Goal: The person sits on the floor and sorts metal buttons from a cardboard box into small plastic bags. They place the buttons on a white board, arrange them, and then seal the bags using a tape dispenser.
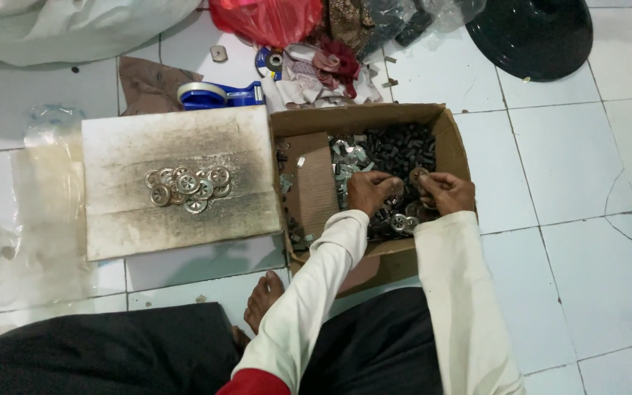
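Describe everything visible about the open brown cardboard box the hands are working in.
The open brown cardboard box sits on the white tiled floor, flaps folded outward, its rim worn. Inside lie small dark pieces, silvery metal bits and round metal discs. Both hands, left hand and right hand, reach inside. A sooty pale board abuts its left side.

Brown cardboard box [453, 150], silver discs [189, 186], red bag [265, 20], blue tape dispenser [217, 95]

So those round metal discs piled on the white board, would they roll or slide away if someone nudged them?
The discs look flat and thin, so they would probably slide and scatter, not roll. They seem stiff, shiny metal, perhaps slippery to pinch. The board lies level, so the pile should stay put.
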